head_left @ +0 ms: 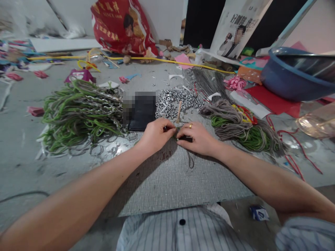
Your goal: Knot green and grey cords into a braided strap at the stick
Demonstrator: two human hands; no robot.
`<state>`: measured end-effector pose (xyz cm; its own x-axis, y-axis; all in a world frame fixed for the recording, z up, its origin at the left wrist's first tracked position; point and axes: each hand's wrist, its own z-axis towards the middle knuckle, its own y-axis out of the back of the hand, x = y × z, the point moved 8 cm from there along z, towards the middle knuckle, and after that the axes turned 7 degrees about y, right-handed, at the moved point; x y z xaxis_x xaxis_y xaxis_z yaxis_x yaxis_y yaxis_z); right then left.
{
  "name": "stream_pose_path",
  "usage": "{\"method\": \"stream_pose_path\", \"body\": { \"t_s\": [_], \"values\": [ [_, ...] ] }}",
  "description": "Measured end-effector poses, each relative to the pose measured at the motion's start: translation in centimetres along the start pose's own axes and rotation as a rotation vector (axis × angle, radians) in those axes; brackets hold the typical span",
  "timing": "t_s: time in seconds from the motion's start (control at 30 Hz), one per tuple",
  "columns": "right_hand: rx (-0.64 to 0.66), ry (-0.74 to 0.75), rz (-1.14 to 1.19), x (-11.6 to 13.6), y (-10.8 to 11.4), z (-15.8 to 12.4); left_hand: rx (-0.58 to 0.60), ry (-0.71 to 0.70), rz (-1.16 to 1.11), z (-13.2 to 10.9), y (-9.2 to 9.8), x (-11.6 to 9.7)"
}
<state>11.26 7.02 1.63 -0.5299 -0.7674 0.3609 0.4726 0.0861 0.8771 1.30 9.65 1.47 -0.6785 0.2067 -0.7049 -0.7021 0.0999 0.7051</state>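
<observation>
Seemingly, the left hand (159, 134) and right hand (196, 138) pinched a thin cord (189, 157) between them, its loop lying on the table (162, 188) nearer the body; a slack pinch could have dropped its end among the metal nuts (167, 99) beyond

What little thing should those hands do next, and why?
Maybe the right hand should gently draw the grey cord snug while the left hand pinches steadily. The hands almost meet, and a loop of that cord hangs slack below the right hand; what lies between them is too small to tell.
</observation>
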Motion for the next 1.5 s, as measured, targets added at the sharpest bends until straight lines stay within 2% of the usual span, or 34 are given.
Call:
{"method": "stream_pose_path", "body": {
  "t_s": [0.3,0.53,0.7,0.87,1.17,1.5],
  "values": [
    [0.033,0.056,-0.035,0.2,-0.1,-0.1,-0.012,0.161,-0.333,0.2,0.0,1.5],
    [0.033,0.069,-0.051,0.4,0.0,-0.1,0.071,-0.158,0.021,-0.3,-0.9,-0.9],
    [0.050,0.057,-0.081,0.5,0.0,-0.1,0.167,-0.269,0.197,-0.8,-1.8,-1.5],
    [0.063,0.014,-0.097,0.4,0.1,-0.1,0.240,-0.287,0.280,-1.2,-2.1,-1.8],
    [0.081,-0.068,-0.093,0.0,-0.1,-0.1,0.268,-0.246,0.291,-0.9,-2.4,-1.3],
    [0.081,-0.046,-0.175,0.2,0.0,0.0,0.294,-0.221,0.307,-0.8,-2.4,-1.2]
  ]
}}
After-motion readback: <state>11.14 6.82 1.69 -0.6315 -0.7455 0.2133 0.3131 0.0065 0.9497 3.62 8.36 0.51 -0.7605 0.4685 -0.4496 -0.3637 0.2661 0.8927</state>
